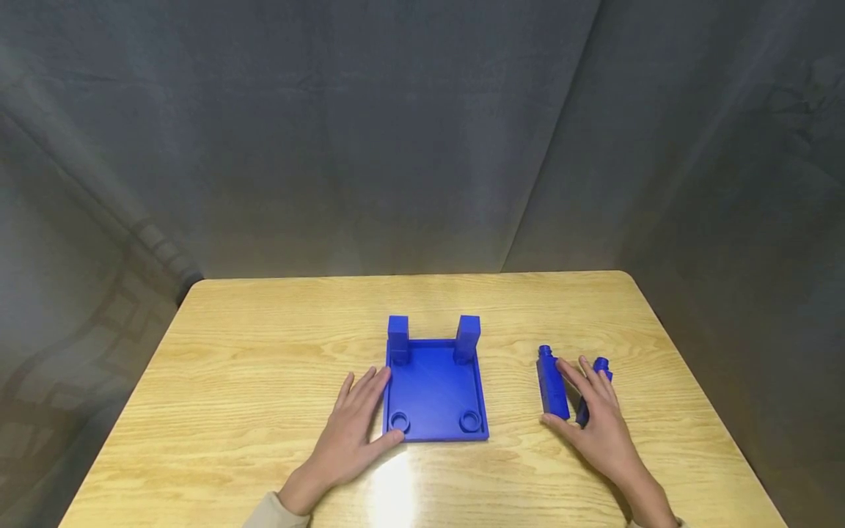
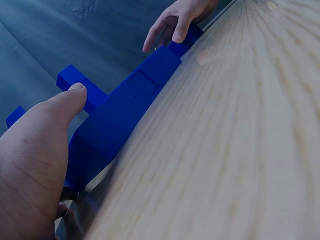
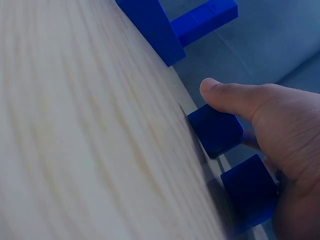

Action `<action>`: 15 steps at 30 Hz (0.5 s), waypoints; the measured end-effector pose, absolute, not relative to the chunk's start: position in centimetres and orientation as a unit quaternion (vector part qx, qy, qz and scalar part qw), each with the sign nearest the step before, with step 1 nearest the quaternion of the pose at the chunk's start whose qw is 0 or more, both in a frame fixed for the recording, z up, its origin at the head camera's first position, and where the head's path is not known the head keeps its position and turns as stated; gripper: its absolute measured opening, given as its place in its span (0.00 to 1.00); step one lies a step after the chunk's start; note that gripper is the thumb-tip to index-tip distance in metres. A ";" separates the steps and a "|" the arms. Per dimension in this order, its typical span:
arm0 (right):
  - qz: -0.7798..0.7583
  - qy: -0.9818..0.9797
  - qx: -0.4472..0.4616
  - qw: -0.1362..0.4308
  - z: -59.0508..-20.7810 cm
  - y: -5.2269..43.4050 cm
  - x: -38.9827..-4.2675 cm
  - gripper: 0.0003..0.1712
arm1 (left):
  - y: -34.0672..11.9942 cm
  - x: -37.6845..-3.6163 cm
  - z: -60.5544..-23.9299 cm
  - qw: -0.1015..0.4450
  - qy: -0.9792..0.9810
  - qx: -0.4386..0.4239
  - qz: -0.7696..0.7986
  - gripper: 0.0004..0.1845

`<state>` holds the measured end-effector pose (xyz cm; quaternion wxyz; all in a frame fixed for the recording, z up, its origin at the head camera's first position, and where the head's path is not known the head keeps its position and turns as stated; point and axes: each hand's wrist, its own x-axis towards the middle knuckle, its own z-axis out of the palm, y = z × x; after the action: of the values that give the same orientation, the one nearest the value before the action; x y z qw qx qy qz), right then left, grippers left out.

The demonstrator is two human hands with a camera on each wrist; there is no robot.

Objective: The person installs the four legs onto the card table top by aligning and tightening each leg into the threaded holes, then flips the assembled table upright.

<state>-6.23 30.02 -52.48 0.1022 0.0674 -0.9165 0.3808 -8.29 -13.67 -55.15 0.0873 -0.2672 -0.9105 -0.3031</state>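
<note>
A square blue tray-like base (image 1: 432, 392) lies on the table, with two upright blue posts (image 1: 398, 337) on its far corners and two round sockets (image 1: 470, 421) on its near corners. My left hand (image 1: 350, 440) lies against its left side, fingers extended along the wall and thumb at the near left corner. To the right, two loose blue posts with threaded ends lie on the table. My right hand (image 1: 597, 429) arches over them, its index fingertip and thumb right at the left loose post (image 1: 551, 385). Those fingers partly cover the right loose post (image 1: 601, 365).
The wooden table (image 1: 277, 330) has rounded far corners. Grey curtains (image 1: 370, 147) hang behind it and along both sides. Between the base and the loose posts runs a strip of bare wood.
</note>
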 end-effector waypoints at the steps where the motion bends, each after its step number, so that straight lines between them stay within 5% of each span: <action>1: 0.378 -0.917 0.069 0.103 -52.5 30.0 -6.2 0.55 | -13.7 -8.3 -55.2 0.087 -0.911 -0.267 -0.302 0.51; 15: 0.311 -0.928 0.106 0.178 -53.2 30.6 -6.4 0.64 | -13.7 -8.3 -55.3 0.093 -0.910 -0.270 -0.300 0.51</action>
<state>-6.40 30.59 -53.22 0.1783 0.1056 -0.9276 0.3109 -8.31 -13.69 -55.32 0.0934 -0.2696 -0.9102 -0.3002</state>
